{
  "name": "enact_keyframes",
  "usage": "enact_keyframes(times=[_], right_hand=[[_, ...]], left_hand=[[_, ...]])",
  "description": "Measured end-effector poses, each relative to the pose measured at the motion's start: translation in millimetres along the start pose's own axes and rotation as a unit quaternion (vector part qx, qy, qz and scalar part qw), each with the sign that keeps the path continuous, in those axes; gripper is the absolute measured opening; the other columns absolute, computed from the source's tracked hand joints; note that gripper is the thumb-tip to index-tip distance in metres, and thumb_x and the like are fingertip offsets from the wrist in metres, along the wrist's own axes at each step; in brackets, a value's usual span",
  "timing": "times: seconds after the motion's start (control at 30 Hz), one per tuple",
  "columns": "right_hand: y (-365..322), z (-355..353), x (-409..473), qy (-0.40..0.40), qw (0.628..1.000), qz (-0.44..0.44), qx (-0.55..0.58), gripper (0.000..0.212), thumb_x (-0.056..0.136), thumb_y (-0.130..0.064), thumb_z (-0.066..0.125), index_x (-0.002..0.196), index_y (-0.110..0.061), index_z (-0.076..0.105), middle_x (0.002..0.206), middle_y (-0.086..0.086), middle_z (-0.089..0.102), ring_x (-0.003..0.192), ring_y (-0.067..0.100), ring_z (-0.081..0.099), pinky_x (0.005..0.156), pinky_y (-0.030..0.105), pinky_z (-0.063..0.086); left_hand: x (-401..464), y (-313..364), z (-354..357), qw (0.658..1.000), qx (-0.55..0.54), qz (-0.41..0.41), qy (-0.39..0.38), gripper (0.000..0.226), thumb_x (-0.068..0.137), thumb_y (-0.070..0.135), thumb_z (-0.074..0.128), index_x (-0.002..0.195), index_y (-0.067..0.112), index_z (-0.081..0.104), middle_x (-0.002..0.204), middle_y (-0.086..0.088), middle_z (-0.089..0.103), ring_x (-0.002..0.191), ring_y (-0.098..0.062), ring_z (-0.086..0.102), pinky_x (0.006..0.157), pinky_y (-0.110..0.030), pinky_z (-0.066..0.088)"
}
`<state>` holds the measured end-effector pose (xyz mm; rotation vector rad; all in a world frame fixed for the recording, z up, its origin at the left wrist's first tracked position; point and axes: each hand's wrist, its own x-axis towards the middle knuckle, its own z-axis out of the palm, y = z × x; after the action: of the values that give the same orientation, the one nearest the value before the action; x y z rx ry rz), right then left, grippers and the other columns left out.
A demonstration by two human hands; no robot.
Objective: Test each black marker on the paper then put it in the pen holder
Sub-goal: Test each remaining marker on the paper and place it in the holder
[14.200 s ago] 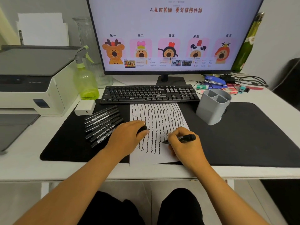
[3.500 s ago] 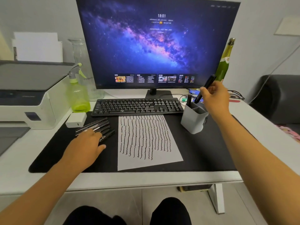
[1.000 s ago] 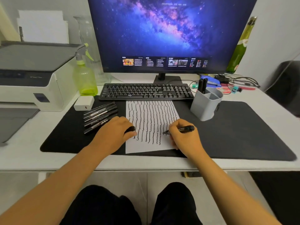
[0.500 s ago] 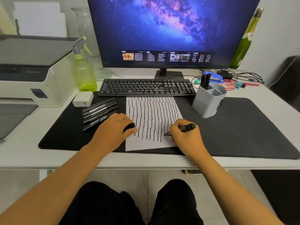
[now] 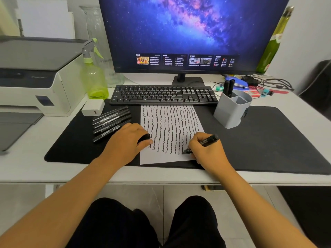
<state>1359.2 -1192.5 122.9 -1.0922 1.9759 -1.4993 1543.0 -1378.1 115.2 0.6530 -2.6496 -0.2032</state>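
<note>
A white paper [image 5: 170, 122] covered in wavy black lines lies on the black desk mat [image 5: 268, 140]. My right hand [image 5: 207, 153] grips an uncapped black marker [image 5: 208, 140] with its tip on the paper's lower right part. My left hand [image 5: 127, 140] rests at the paper's left edge, closed around a black marker cap [image 5: 144, 137]. Several capped black markers [image 5: 111, 122] lie in a row left of the paper. The grey pen holder [image 5: 232, 110] stands right of the paper, with two black markers [image 5: 228, 86] upright in its back compartment.
A black keyboard [image 5: 161, 94] and a monitor [image 5: 188, 33] sit behind the paper. A printer [image 5: 35, 77], a green spray bottle [image 5: 93, 77] and a white charger [image 5: 93, 109] are at the left. A green glass bottle [image 5: 272, 43] and cables [image 5: 268, 83] clutter the back right.
The marker tip has travelled down the paper toward me, drawing the rightmost wavy line longer. My left hand has stayed on the paper's edge with the cap.
</note>
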Motion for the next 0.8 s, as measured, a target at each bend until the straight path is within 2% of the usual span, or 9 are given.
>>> enact_keyframes(times=[0.07, 0.17, 0.27, 0.43, 0.5, 0.7, 0.8], right_hand=[[0, -1, -1, 0.012, 1.0, -0.006, 0.009, 0.038, 0.089, -0.007, 0.057, 0.054, -0.021, 0.059, 0.054, 0.005, 0.053, 0.049, 0.014, 0.047, 0.045, 0.025, 0.041], [-1, -6, -4, 0.105, 0.992, -0.026, 0.06, 0.03, 0.091, -0.003, 0.053, 0.062, -0.01, 0.061, 0.055, 0.005, 0.06, 0.049, 0.012, 0.055, 0.044, 0.022, 0.045], [-6, -11, -8, 0.149, 0.984, -0.043, 0.093, 0.025, 0.087, -0.016, 0.051, 0.064, -0.016, 0.062, 0.057, 0.001, 0.063, 0.052, 0.01, 0.058, 0.046, 0.021, 0.047], [-28, -3, -16, 0.072, 0.985, -0.091, 0.125, 0.023, 0.085, -0.031, 0.052, 0.07, -0.022, 0.067, 0.062, 0.003, 0.068, 0.052, 0.009, 0.06, 0.046, 0.018, 0.046], [-36, 3, -18, 0.048, 0.984, -0.115, 0.127, 0.022, 0.085, -0.03, 0.051, 0.072, -0.024, 0.067, 0.063, 0.003, 0.068, 0.052, 0.007, 0.06, 0.049, 0.016, 0.047], [-46, 11, -21, 0.016, 0.982, -0.133, 0.134, 0.02, 0.084, -0.028, 0.052, 0.076, -0.017, 0.067, 0.062, 0.001, 0.067, 0.052, 0.006, 0.06, 0.051, 0.016, 0.047], [-46, 13, -24, -0.027, 0.981, -0.131, 0.137, 0.016, 0.087, -0.029, 0.056, 0.079, -0.019, 0.065, 0.06, -0.001, 0.066, 0.047, 0.006, 0.057, 0.048, 0.017, 0.046]], left_hand=[[0, 1, -1, 1.0, 0.002, 0.002, -0.001, 0.042, 0.087, 0.048, 0.057, 0.111, 0.015, 0.067, 0.106, -0.001, 0.063, 0.096, -0.016, 0.053, 0.081, -0.031, 0.048], [1, 3, -5, 1.0, 0.011, 0.006, -0.01, 0.043, 0.087, 0.049, 0.055, 0.112, 0.015, 0.066, 0.109, -0.001, 0.062, 0.099, -0.016, 0.053, 0.082, -0.033, 0.05], [0, 9, -12, 1.0, 0.014, 0.024, 0.011, 0.049, 0.088, 0.053, 0.046, 0.114, 0.017, 0.065, 0.113, 0.0, 0.06, 0.101, -0.016, 0.055, 0.08, -0.033, 0.053], [-3, 32, -25, 0.994, -0.027, 0.101, 0.038, 0.048, 0.091, 0.058, 0.043, 0.109, 0.019, 0.066, 0.091, 0.003, 0.07, 0.082, -0.012, 0.061, 0.067, -0.032, 0.056], [-3, 41, -29, 0.991, -0.034, 0.122, 0.037, 0.049, 0.091, 0.058, 0.042, 0.11, 0.019, 0.066, 0.088, 0.004, 0.071, 0.08, -0.012, 0.061, 0.064, -0.032, 0.056], [-2, 56, -37, 0.982, -0.037, 0.183, 0.039, 0.047, 0.091, 0.053, 0.048, 0.113, 0.015, 0.065, 0.086, 0.001, 0.068, 0.079, -0.016, 0.06, 0.066, -0.037, 0.054], [-3, 64, -38, 0.978, -0.062, 0.201, 0.008, 0.042, 0.094, 0.048, 0.045, 0.115, 0.015, 0.061, 0.091, 0.002, 0.063, 0.084, -0.008, 0.053, 0.072, -0.024, 0.05]])
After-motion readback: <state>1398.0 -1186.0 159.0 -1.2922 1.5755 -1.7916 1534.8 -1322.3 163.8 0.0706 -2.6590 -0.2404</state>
